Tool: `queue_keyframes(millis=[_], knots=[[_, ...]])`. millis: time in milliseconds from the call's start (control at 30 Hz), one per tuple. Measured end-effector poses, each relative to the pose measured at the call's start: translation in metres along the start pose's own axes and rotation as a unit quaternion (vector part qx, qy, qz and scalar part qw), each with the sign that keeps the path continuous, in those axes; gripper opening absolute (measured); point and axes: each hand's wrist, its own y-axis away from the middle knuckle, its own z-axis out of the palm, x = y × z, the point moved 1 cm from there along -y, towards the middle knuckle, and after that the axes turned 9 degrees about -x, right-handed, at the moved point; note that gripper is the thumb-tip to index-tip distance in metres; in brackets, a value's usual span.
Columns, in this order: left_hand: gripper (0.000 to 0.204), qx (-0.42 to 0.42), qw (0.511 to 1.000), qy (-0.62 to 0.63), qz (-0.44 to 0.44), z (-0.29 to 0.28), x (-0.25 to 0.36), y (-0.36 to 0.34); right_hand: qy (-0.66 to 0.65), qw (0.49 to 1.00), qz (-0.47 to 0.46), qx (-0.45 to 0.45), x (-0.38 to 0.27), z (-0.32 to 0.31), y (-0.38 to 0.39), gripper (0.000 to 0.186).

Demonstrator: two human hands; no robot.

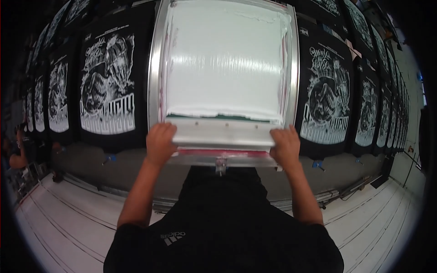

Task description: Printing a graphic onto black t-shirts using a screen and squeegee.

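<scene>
A wide metal-bodied squeegee spans the near end of a screen printing frame. My left hand is wrapped round its left end, and my right hand grips the right end. Beyond the squeegee, white ink covers most of the mesh, with a thin dark green strip along its near edge. Reddish tape shows between the squeegee and the near bar of the frame. What lies under the screen is hidden.
Black shirts with white prints lie in rows on both sides, the closest being the left shirt and the right shirt. Blue-handled clamps stick out below them. Another person's arm appears at the far left. Pale floor extends behind me.
</scene>
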Motion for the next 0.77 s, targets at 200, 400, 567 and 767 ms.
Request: queue_keyframes(millis=[200, 400, 567, 767], knots=[[0.036, 0.000, 0.999, -0.035, -0.041, -0.013, -0.081, -0.190, 0.100, 0.994, 0.025, 0.021, 0.066, -0.044, -0.187, 0.039], [0.040, -0.020, 0.993, -0.101, -0.055, -0.044, -0.141, -0.344, 0.162, 0.986, 0.004, 0.023, 0.133, -0.085, -0.341, 0.039], [0.035, -0.066, 0.995, -0.076, -0.019, -0.072, -0.142, -0.377, 0.093, 0.995, 0.011, -0.033, 0.149, -0.120, -0.373, 0.043], [0.039, -0.109, 0.985, -0.131, -0.032, -0.089, -0.076, -0.185, 0.163, 0.982, 0.053, -0.084, 0.045, -0.113, -0.171, 0.041]])
